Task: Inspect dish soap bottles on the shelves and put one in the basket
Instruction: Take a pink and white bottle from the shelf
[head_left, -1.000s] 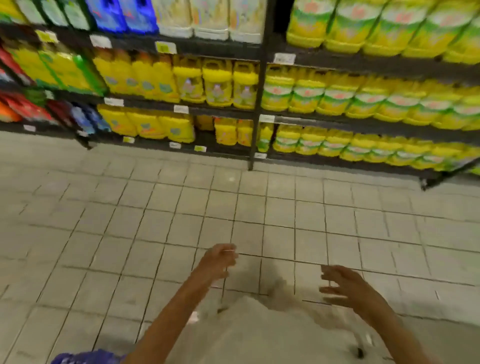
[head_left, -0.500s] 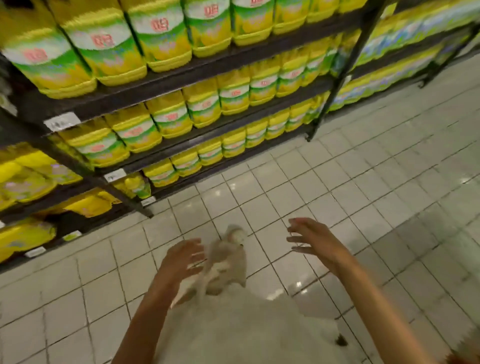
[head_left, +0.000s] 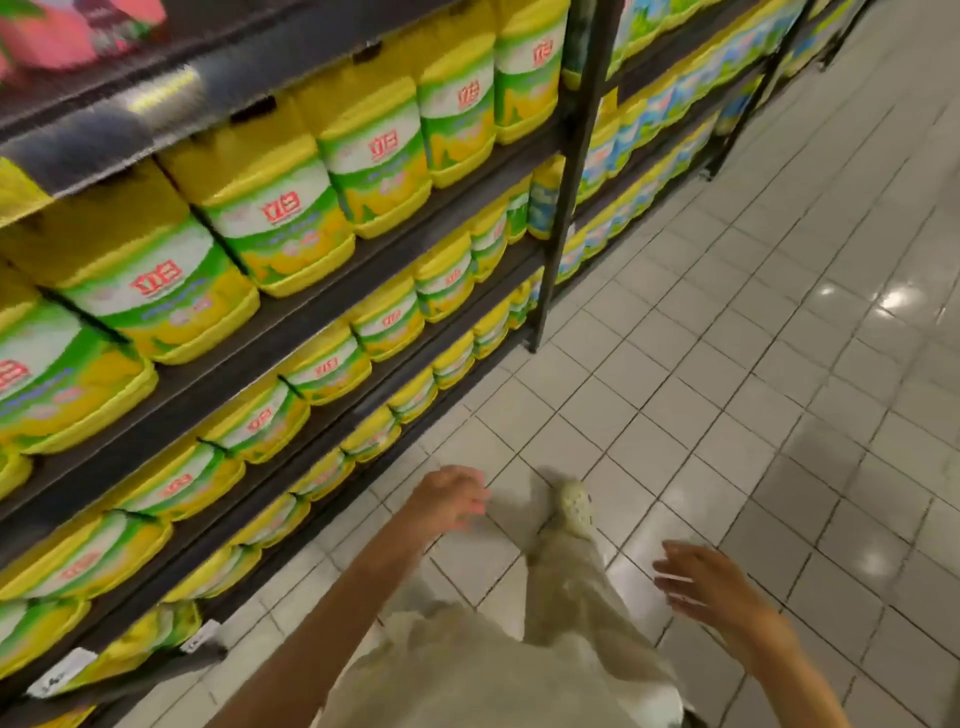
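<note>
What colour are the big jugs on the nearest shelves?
Yellow plastic jugs with green-and-white labels and red lettering, in the head view.

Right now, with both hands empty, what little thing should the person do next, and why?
Probably reach the left hand toward a yellow bottle on the shelves. Both hands hold nothing, the right hand hangs over the floor, and the shelves stand on the left side. No basket shows here.

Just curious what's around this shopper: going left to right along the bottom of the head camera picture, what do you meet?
Yellow dish soap bottles on the dark shelves → left hand → pale shoe → right hand → bare floor tiles.
</note>
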